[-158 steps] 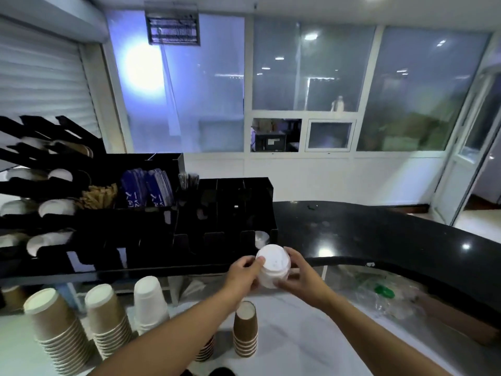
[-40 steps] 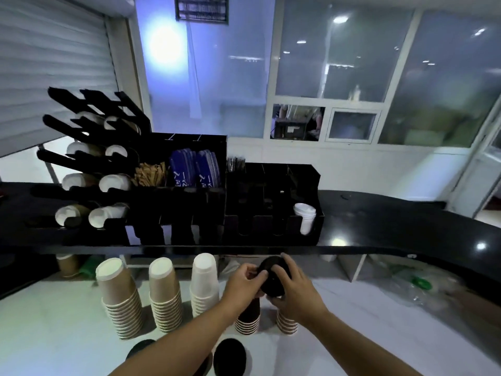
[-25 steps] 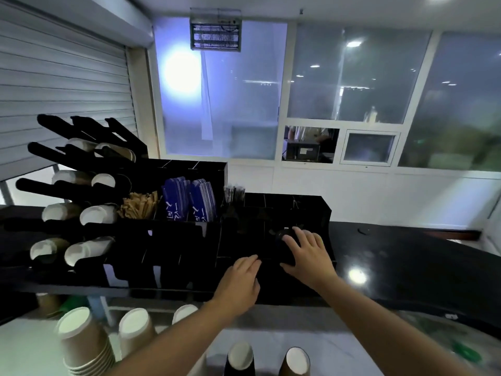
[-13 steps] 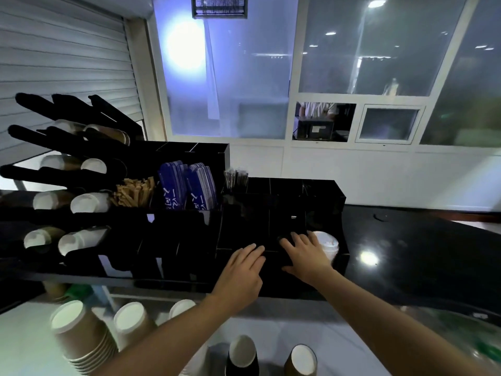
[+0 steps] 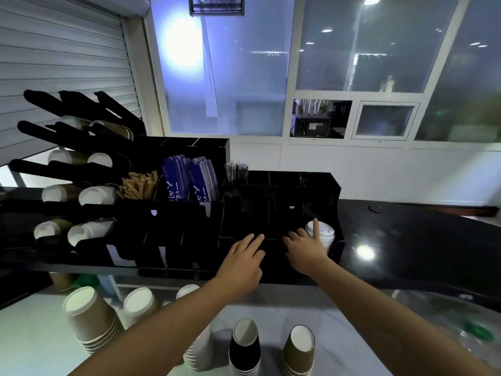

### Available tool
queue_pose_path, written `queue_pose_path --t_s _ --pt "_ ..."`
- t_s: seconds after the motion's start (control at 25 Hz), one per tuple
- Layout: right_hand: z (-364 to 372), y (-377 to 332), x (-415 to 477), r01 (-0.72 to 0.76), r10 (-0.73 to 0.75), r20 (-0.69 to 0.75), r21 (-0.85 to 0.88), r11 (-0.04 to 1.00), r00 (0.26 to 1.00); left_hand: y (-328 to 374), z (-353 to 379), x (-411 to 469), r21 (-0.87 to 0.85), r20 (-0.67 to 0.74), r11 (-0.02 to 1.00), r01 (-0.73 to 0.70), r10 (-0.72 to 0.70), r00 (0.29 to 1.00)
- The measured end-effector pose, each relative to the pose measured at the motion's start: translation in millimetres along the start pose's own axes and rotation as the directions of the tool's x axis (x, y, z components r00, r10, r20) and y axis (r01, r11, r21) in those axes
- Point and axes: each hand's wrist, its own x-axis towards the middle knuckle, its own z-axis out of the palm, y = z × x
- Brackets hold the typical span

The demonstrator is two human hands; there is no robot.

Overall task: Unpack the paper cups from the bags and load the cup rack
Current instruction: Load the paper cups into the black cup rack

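hands first: my right hand [image 5: 303, 253] is spread open, forefinger on the white stack [image 5: 326, 235] in the organizer's [image 5: 320, 183] end slot, and my left hand [image 5: 241, 264] rests flat and empty beside it. i'd press straight down so the stack seats level (the dark slot hides its base), then fetch the cups [image 5: 89, 321] on the lower counter [image 5: 32, 335] for the rack [image 5: 54, 170].

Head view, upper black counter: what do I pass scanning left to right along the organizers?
cup rack → brown sticks → blue packets → straws → stack of white lids
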Motion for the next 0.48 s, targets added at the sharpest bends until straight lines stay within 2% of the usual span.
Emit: queue_pose_path --t_s 0.12,0.24,0.48 --pt "-1.4 -0.4 -15.3 0.034 -0.021 -0.162 0.077 0.996 0.987 4.0 -7.9 -8.9 -0.037 -0.015 0.999 0.005 -0.006 1.000" --pt "-0.2 -6.4 -34.1 0.078 -0.038 -0.385 0.087 0.993 0.922 4.0 -8.5 -27.9 -0.069 -0.067 0.997 -0.027 0.023 0.998" --pt "-0.7 -63.1 -82.6 0.189 -0.079 -0.489 0.179 0.965 0.869 -0.5 -4.4 -89.1 -0.168 -0.144 0.984 -0.063 0.039 0.989"
